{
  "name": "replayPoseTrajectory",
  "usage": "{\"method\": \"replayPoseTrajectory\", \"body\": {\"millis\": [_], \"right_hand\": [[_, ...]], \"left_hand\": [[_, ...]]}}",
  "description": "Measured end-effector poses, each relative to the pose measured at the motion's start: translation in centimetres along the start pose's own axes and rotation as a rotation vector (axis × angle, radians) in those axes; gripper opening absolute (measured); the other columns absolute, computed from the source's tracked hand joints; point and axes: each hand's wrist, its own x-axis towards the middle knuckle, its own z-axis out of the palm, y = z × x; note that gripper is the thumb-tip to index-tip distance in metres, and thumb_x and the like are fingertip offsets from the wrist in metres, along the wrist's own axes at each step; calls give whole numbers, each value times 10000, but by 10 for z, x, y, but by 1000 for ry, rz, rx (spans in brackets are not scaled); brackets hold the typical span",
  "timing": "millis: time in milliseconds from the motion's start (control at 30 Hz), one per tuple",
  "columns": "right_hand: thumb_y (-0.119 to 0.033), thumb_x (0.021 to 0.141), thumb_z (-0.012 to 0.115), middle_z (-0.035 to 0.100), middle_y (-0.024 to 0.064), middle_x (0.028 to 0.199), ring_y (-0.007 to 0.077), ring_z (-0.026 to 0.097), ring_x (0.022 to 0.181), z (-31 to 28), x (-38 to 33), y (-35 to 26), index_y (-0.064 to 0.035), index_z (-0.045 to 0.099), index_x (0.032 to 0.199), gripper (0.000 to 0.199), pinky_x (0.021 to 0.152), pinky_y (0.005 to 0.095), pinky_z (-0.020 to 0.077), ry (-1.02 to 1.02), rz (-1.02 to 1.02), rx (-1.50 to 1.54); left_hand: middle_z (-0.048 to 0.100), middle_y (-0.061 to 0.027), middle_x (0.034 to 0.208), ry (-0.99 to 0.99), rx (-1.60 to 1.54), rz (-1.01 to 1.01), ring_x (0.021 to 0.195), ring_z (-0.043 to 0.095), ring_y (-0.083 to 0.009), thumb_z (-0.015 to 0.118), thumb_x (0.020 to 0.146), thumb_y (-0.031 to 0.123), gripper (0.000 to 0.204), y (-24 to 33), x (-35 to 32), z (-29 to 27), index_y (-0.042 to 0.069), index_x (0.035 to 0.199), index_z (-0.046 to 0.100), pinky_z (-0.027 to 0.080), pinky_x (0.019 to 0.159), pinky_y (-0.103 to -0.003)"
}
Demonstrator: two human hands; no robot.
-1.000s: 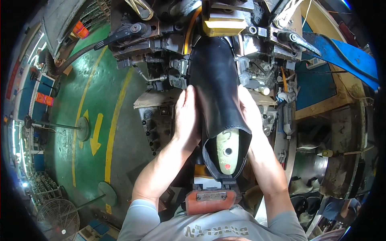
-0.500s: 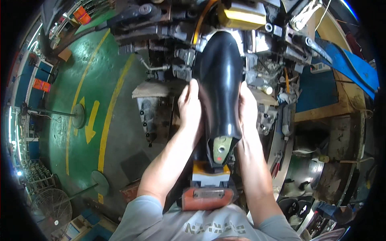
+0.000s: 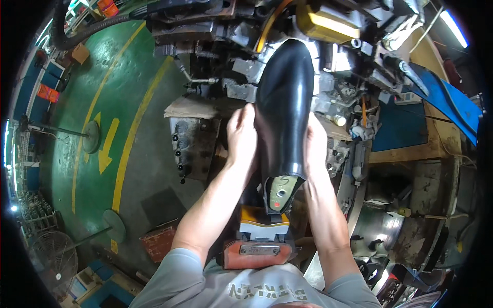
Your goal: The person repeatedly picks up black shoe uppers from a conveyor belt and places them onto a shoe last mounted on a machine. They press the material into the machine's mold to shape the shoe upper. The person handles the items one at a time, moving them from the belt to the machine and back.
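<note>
A black leather shoe upper (image 3: 287,113) is pulled over a pale green shoe last (image 3: 283,192). Its rounded toe points away from me, up against the metal parts of a machine (image 3: 244,92). My left hand (image 3: 242,136) is closed along the left side of the upper, thumb lying near its edge. From the right, my right hand (image 3: 315,141) presses on the other side, its fingers partly hidden underneath. The last's top, with a round metal-rimmed hole and a red dot, shows at the near opening. Below it sits a yellow and white block (image 3: 264,226).
An orange-red padded part (image 3: 257,255) is close to my chest. A yellow block (image 3: 328,23) hangs over the machine by the toe. On the left lie a green floor with yellow lines, a stand base (image 3: 114,226) and a fan (image 3: 54,256). A blue lever (image 3: 447,97) juts out at right.
My view has turned slightly, so the machine and floor appear shifted. Both hands keep hold of the shoe upper, whose toe now tilts a little further right in the picture.
</note>
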Motion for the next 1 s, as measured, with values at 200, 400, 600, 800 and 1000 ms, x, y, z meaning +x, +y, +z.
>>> {"method": "replayPoseTrajectory", "body": {"millis": [200, 400, 600, 800, 1000], "right_hand": [[-464, 1032, 370, 628, 58, 1017, 133, 621, 920, -25, -7, 39, -61, 547, 1185, 465, 780, 281, 535, -70, 64, 79], [-446, 1056, 303, 602, -27, 802, 17, 545, 598, -16, -18, 38, -100, 562, 1093, 434, 489, 172, 453, -171, 116, 193], [-338, 1047, 361, 613, 48, 1047, 115, 607, 936, -7, -53, 14, -75, 531, 1228, 362, 838, 266, 504, -133, 221, 131], [-364, 1051, 324, 648, 93, 1118, 181, 641, 984, 13, -82, 14, -33, 561, 1219, 441, 902, 341, 511, 75, 288, 247], [-301, 1031, 369, 668, 88, 1055, 179, 659, 913, 2, -75, 28, -30, 591, 1158, 373, 852, 339, 534, 43, 279, 403]], "left_hand": [[650, -127, 1034, -906, 547, 968, 1049, 577, -283, 585, 872, 130, 143, 70, -33, 5, 24, 925, 665, 373, 1032, -465], [648, -127, 876, -1008, 521, 1048, 894, 613, -315, 537, 866, 140, 167, 71, -37, 12, 22, 829, 650, 407, 993, -475], [635, -138, 1046, -815, 440, 929, 1043, 593, -280, 344, 999, 145, 312, 77, -42, 5, -11, 993, 615, 363, 1047, -451], [570, -140, 1287, -343, -243, -355, 1142, 562, -186, 344, 1053, 408, 526, 1, -53, -38, -12, 1333, 494, 440, 1003, -330], [548, -147, 1314, -336, -289, -329, 1201, 559, -243, 314, 1045, 444, 549, -4, -65, -34, 27, 1383, 429, 439, 1038, -402]]}}
